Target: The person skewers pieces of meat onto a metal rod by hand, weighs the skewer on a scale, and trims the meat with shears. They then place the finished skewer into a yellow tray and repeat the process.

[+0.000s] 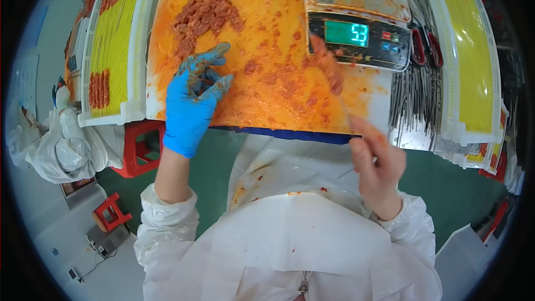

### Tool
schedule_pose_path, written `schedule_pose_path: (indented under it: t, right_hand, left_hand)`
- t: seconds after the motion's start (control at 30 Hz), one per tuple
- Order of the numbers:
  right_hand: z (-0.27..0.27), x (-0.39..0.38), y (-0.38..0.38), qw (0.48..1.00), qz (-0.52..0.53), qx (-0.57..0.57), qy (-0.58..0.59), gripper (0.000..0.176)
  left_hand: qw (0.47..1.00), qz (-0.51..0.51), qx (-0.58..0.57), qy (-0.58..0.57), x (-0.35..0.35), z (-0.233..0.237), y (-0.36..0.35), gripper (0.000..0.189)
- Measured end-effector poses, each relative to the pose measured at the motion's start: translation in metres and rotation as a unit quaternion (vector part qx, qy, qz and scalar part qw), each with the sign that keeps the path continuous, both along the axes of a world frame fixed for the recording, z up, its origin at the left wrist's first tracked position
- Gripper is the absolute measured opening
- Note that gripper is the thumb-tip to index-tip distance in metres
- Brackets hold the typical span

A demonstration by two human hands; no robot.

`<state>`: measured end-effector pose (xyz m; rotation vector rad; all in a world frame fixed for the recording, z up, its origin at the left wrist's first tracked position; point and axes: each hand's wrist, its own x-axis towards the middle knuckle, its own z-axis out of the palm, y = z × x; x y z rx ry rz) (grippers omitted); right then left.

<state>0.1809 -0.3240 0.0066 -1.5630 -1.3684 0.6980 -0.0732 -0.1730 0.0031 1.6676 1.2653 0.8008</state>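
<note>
My right hand [380, 164], bare, pinches the lower end of a meat skewer [330, 69] between thumb and fingers. Red meat pieces cover its upper part, tilted in front of the lower left corner of the digital scale [356, 33]. My left hand [195, 97], in a blue glove smeared with marinade, is over the left part of the orange-stained cutting board [267, 106]. Its thumb and forefinger are apart, the other fingers are bent, and nothing shows between them. Just beyond its fingertips is a pile of marinated meat pieces [206, 17].
Bare metal skewers [415, 100] and red-handled scissors [426, 47] lie right of the scale. White-framed yellow trays stand at the left [120, 39] and right [473, 61], with finished skewers in them. Red stools [139, 147] and a co-worker's white sleeve [69, 142] are at the left.
</note>
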Motion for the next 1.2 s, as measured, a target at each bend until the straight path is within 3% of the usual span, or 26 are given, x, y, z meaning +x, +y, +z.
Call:
schedule_pose_path:
  t: [0.07,0.17,0.27,0.37,0.47,0.57,0.77,1.17,1.2]
  right_hand:
    - [-0.005,-0.014,-0.002,0.998,0.057,-0.034,0.009,0.027]
    - [-0.008,-0.02,-0.004,0.991,0.092,-0.082,0.056,0.025]
    - [0.004,-0.021,-0.012,0.976,0.082,-0.171,0.105,0.022]
    - [0.003,-0.02,-0.013,0.969,0.086,-0.198,0.116,0.021]
    - [0.007,-0.018,-0.01,0.958,0.088,-0.241,0.124,0.023]
    - [0.006,-0.019,-0.009,0.965,0.086,-0.219,0.113,0.023]
    - [-0.001,-0.019,-0.011,0.963,0.094,-0.22,0.122,0.023]
    - [-0.005,-0.038,-0.002,0.967,0.06,-0.209,0.135,0.025]
    - [-0.008,-0.042,0.002,0.983,0.063,-0.145,0.095,0.022]
  left_hand:
    - [0.998,0.06,-0.01,0.007,0.007,-0.003,-0.002,0.035]
    - [0.98,-0.093,0.13,0.115,0.018,-0.01,0.015,0.03]
    - [0.999,-0.038,0.016,0.017,0.024,0.002,0.014,0.021]
    - [0.992,-0.034,0.086,0.088,0.025,-0.004,0.011,0.015]
    - [0.994,-0.033,0.1,0.032,0.023,-0.019,0.014,0.016]
    - [0.985,-0.044,0.142,0.088,0.027,-0.011,0.012,0.017]
    - [0.993,-0.052,0.082,0.072,0.026,-0.011,0.01,0.02]
    - [0.983,-0.038,0.152,0.092,0.026,-0.014,0.007,0.02]
    - [0.982,-0.042,0.151,0.105,0.026,-0.013,0.006,0.02]
